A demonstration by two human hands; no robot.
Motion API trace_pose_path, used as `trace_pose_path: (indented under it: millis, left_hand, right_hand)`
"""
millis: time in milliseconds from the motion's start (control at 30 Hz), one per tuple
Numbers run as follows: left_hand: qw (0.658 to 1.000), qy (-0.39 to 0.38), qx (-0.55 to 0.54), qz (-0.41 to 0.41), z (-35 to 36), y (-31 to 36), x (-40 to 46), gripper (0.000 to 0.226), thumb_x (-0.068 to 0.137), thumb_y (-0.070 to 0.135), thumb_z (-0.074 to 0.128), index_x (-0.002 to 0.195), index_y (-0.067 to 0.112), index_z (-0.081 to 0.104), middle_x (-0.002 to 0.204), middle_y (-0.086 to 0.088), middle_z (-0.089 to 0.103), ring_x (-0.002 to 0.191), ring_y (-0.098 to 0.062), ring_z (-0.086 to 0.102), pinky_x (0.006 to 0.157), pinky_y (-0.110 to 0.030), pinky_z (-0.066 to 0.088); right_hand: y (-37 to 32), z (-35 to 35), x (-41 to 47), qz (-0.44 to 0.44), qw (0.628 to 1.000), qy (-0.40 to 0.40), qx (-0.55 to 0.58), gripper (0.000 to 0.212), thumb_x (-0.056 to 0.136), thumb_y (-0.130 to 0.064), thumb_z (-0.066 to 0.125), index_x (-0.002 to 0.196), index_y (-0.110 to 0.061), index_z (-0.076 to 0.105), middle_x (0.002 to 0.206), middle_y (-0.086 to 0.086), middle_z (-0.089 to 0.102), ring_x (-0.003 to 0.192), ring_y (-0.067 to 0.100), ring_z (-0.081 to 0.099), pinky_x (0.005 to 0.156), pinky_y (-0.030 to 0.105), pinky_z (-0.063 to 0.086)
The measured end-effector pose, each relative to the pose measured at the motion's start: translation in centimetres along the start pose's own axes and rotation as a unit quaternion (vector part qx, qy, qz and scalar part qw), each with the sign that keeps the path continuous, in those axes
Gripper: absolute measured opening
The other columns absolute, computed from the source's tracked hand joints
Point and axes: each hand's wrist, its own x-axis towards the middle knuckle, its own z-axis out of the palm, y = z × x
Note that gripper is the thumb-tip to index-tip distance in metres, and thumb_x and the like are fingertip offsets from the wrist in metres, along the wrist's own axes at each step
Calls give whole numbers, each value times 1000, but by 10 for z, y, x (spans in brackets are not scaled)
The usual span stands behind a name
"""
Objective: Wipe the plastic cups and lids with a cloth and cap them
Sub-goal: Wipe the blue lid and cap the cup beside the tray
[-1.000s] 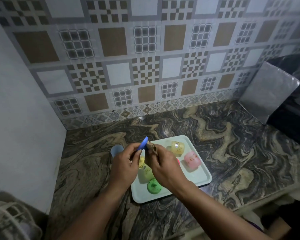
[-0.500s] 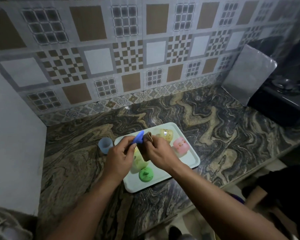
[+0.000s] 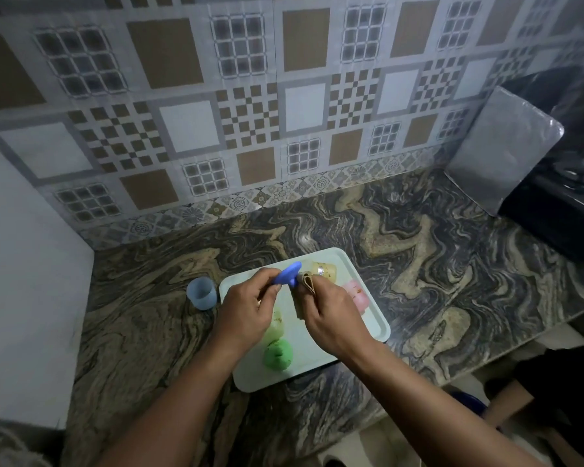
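Left hand (image 3: 246,310): a blue lid (image 3: 286,274) is pinched at its edge above the pale tray (image 3: 378,328); right hand (image 3: 331,318): a folded tan cloth (image 3: 308,284) is gripped and held against the lid. On the tray, lying tipped, are listed a yellow cup (image 3: 324,270), a pink cup (image 3: 358,294), a pale green cup (image 3: 274,326) and a green lid (image 3: 278,354). A blue cup (image 3: 201,293) is stood upright on the table (image 3: 418,264), just beside the tray's left edge.
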Motion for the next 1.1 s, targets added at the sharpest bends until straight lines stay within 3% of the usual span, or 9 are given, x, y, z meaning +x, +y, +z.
trace_pose_path:
  millis: [133,300,433,533,633,733,833,967,1100]
  left_hand:
    - [999,13,49,-3,8,10,7,26,100,19,57,122,31,65,82,15,67,71,-8,62,65,-33,50]
    - [999,24,34,-9,26,23,9,28,99,17,59,124,28,67,89,10,72,72,-7,64,66,-31,52]
    - [995,73,-26,-70,41,24,13,28,98,13,62,115,35,68,95,13,75,87,-5,70,78,-35,58]
    - [974,100,-170,-108,49,39,12,44,97,3,62,102,46,71,102,16,76,99,-6,72,93,-29,57]
    - [974,107,-171,-107,51,41,12,52,97,3,61,100,53,70,102,19,76,99,-4,72,92,-25,56]
    - [979,115,-128,-112,52,38,14,41,97,5,63,105,46,66,100,25,74,97,0,71,90,-23,56]
    - [986,104,-93,-92,57,42,19,37,97,9,64,110,42,65,103,21,75,98,-3,72,88,-24,56]
    - [989,100,-67,-84,60,45,25,37,95,8,66,110,41,66,98,25,74,94,-1,72,83,-20,56]
    - [984,105,-84,-114,63,47,30,30,96,3,62,117,24,69,96,36,71,97,10,68,85,-11,53]
  right_hand:
    - [5,-7,0,-75,996,-7,-48,37,107,-38,34,125,-25,63,122,-7,68,105,20,66,81,41,54]
    - [10,-31,20,10,999,-47,-9,22,108,-29,44,91,-31,59,85,-9,66,81,18,63,64,30,38]
    - [19,-35,17,-71,996,-51,-8,30,105,-34,40,116,-26,67,120,-5,67,101,18,64,80,36,52]
    - [45,-46,37,50,993,-107,20,34,92,-38,35,89,-21,63,91,-1,72,84,26,68,77,41,58]
    - [64,-61,49,105,986,-111,59,29,88,-25,46,81,-5,65,65,6,72,70,31,69,66,41,59]
    - [62,-66,45,29,995,-31,94,9,87,-10,64,85,-10,73,70,0,73,67,22,69,66,39,57]
    - [53,-62,42,-91,991,-25,95,10,93,-13,74,100,-19,80,86,-2,75,75,17,71,71,32,56]
    - [58,-57,56,-102,993,-2,60,15,92,-15,67,98,-19,81,85,1,68,78,21,64,74,39,53]
    - [52,-51,49,-209,978,-20,-10,20,94,-18,60,106,-21,75,103,-1,66,89,24,66,71,39,55]
